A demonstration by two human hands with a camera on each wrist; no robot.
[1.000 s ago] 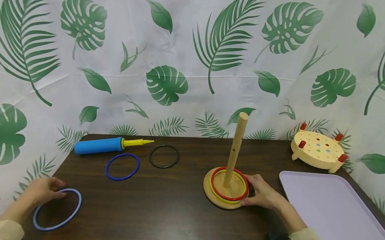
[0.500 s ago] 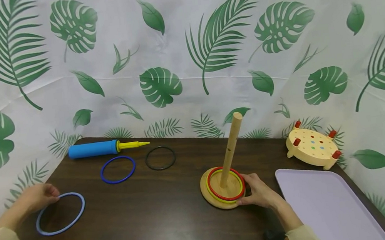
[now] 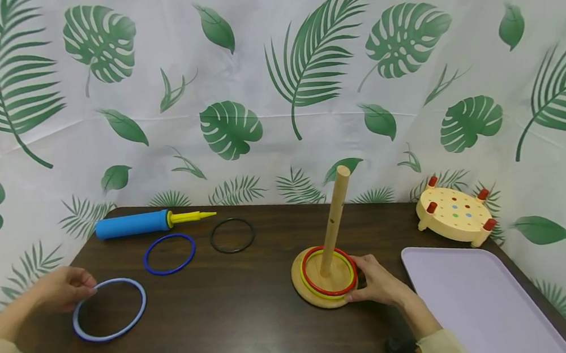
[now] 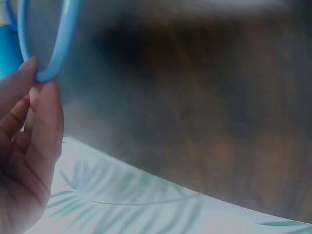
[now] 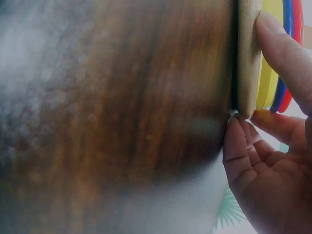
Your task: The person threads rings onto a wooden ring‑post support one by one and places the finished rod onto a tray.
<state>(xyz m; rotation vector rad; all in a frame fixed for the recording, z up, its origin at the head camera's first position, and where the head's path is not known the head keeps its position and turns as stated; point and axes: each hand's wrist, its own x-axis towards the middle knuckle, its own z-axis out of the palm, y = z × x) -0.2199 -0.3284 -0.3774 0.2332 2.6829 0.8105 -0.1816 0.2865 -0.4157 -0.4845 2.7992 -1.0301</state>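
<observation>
L grip [image 3: 63,287] pinches light-blue ring [image 3: 110,309]; R grip [image 3: 379,284] curled on wooden base [image 3: 307,296]

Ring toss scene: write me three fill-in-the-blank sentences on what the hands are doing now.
The left hand pinches the light ____ ring.
The right hand grips the round wooden ____ of the peg stand.
The topmost ring on the peg is ____.

Missing words: blue; base; red
</observation>
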